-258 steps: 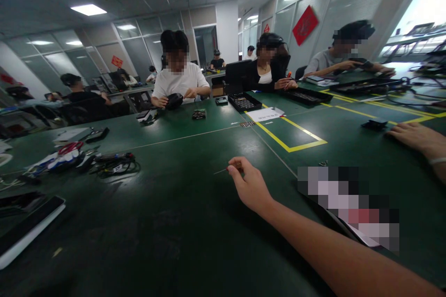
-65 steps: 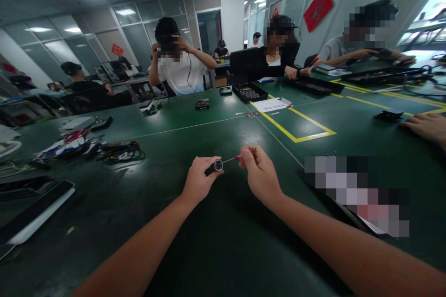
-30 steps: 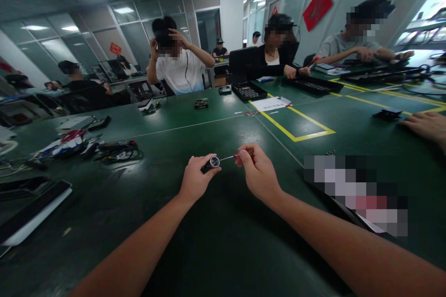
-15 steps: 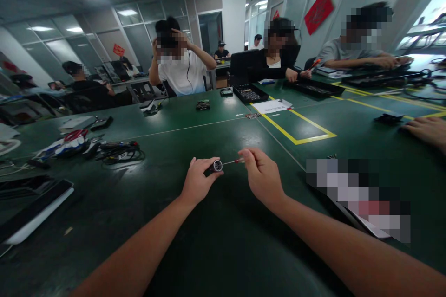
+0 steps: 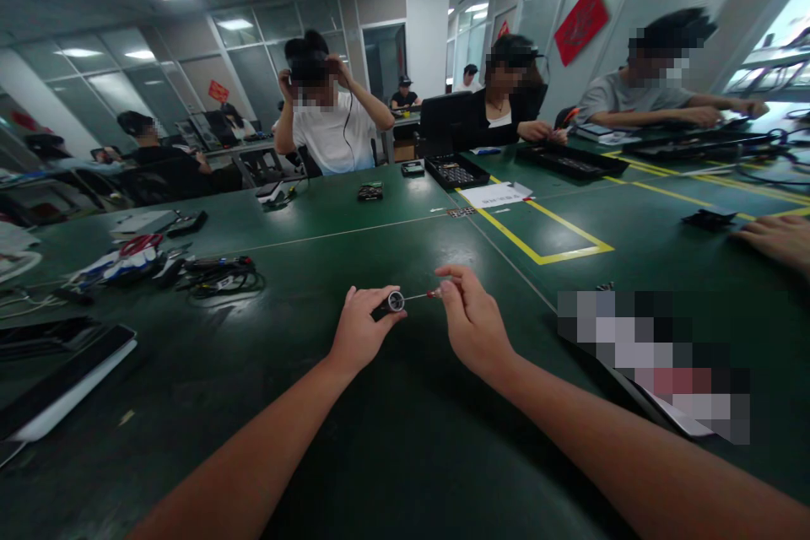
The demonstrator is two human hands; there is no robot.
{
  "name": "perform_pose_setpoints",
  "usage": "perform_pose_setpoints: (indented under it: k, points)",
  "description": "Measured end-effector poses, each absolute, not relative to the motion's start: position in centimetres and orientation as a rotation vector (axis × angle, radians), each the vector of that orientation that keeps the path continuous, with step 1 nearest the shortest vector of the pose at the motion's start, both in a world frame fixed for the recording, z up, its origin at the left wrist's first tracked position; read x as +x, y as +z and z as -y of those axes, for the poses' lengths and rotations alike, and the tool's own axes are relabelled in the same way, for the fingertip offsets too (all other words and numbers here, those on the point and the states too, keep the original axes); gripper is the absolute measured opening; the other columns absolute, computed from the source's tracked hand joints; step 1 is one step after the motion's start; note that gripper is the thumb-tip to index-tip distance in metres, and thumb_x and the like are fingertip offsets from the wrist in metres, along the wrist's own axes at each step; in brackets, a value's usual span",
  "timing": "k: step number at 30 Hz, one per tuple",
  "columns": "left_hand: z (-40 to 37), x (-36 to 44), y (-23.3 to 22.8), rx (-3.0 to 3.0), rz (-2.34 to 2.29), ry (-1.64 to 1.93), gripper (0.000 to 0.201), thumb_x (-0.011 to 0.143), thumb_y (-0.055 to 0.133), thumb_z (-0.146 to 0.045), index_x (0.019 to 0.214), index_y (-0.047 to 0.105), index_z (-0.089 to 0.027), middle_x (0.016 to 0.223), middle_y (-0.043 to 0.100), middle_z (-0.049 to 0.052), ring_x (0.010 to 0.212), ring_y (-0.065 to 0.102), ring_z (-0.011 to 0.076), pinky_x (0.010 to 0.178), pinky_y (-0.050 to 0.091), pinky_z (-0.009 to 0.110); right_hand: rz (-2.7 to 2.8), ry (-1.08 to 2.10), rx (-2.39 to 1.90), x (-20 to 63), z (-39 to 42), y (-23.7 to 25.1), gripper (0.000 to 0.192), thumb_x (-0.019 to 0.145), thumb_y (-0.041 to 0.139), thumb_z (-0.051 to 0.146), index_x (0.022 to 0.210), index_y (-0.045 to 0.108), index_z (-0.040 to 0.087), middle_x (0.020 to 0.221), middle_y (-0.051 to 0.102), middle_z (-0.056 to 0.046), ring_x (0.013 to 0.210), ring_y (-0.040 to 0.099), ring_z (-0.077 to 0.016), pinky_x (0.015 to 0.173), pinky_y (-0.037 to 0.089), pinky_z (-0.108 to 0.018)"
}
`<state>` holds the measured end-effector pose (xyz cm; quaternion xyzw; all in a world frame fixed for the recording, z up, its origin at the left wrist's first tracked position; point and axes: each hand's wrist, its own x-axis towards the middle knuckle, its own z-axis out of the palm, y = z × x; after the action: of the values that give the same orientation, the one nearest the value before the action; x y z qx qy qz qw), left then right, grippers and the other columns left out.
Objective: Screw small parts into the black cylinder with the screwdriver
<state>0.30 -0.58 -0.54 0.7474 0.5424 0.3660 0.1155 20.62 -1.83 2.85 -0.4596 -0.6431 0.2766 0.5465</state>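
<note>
My left hand (image 5: 365, 322) is closed around a small dark cylindrical part (image 5: 396, 302), its round silver-rimmed end facing me. From the right, a thin screwdriver (image 5: 433, 294) with a red handle meets the side of this cylinder. My right hand (image 5: 476, 316) has thumb and fingers at the screwdriver's handle, most of which they hide. The index finger is lifted a little from the handle. Both hands are above the dark green table (image 5: 354, 439). The exact spot where the screwdriver tip touches is too small to make out.
Tangled cables (image 5: 221, 274) and a black-and-white device (image 5: 69, 388) lie on the left. A blurred-out flat item (image 5: 658, 371) is at the right. Black trays (image 5: 456, 170) stand farther back. A co-worker's hand (image 5: 778, 236) rests at the right edge; other people sit around.
The fingers of my right hand have loosened and spread slightly on the screwdriver handle. My left hand and the cylindrical part stay in place.
</note>
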Motion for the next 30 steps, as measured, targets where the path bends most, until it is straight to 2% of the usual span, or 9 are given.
perform_pose_setpoints:
  k: [4, 7, 9, 13, 18, 30]
  points:
    - [0.6, 0.2, -0.3, 2.198, -1.602, 1.098, 0.036, 0.086, 0.077, -0.028, 0.121, 0.068, -0.028, 0.119, 0.072, 0.005, 0.114, 0.064, 0.0265, 0.117, 0.027, 0.062, 1.336, 0.87, -1.037, 20.4, 0.9, 2.4, 0.019, 0.093, 0.056, 0.042, 0.094, 0.062, 0.024, 0.077, 0.065, -0.001, 0.069, 0.058, -0.0191, 0.066, 0.043, -0.033]
    - [0.7, 0.2, 0.1, 2.268, -1.555, 1.114, 0.035, 0.087, 0.075, -0.027, 0.121, 0.068, -0.029, 0.121, 0.072, 0.004, 0.115, 0.064, 0.0256, 0.118, 0.026, 0.061, 1.018, 1.162, -1.01, 20.4, -0.2, 2.0, 0.028, 0.091, 0.056, 0.049, 0.082, 0.06, 0.023, 0.066, 0.058, 0.0, 0.061, 0.053, -0.0172, 0.061, 0.046, -0.033]
    - [0.7, 0.2, 0.2, 2.284, -1.542, 1.112, 0.034, 0.088, 0.075, -0.026, 0.121, 0.068, -0.029, 0.121, 0.071, 0.004, 0.115, 0.063, 0.0253, 0.118, 0.026, 0.06, 0.846, 1.246, -1.019, 20.5, -0.9, 1.6, 0.029, 0.089, 0.058, 0.049, 0.075, 0.057, 0.024, 0.061, 0.053, 0.002, 0.055, 0.049, -0.0158, 0.059, 0.047, -0.033]
    - [0.5, 0.1, 0.0, 2.266, -1.548, 1.09, 0.034, 0.086, 0.077, -0.024, 0.119, 0.069, -0.028, 0.12, 0.072, 0.004, 0.113, 0.064, 0.0257, 0.115, 0.031, 0.058, 0.8, 1.211, -1.049, 20.5, -1.2, 1.1, 0.027, 0.088, 0.06, 0.047, 0.076, 0.059, 0.023, 0.063, 0.056, 0.001, 0.058, 0.053, -0.016, 0.059, 0.049, -0.032]
    - [0.5, 0.2, -0.2, 2.249, -1.491, 1.13, 0.038, 0.084, 0.079, -0.022, 0.12, 0.069, -0.026, 0.117, 0.072, 0.005, 0.109, 0.064, 0.0247, 0.099, 0.049, 0.045, 1.018, 1.046, -1.051, 20.3, -0.5, 1.5, 0.026, 0.092, 0.056, 0.048, 0.083, 0.059, 0.024, 0.069, 0.061, 0.001, 0.061, 0.054, -0.0157, 0.059, 0.045, -0.031]
    - [0.8, 0.2, 0.0, 2.207, -1.512, 1.143, 0.04, 0.083, 0.08, -0.02, 0.121, 0.069, -0.025, 0.113, 0.073, 0.004, 0.105, 0.065, 0.0242, 0.097, 0.052, 0.042, 1.379, 0.89, -0.987, 20.5, 0.8, 2.2, 0.021, 0.098, 0.052, 0.043, 0.095, 0.061, 0.024, 0.078, 0.067, -0.001, 0.071, 0.062, -0.0184, 0.069, 0.047, -0.033]
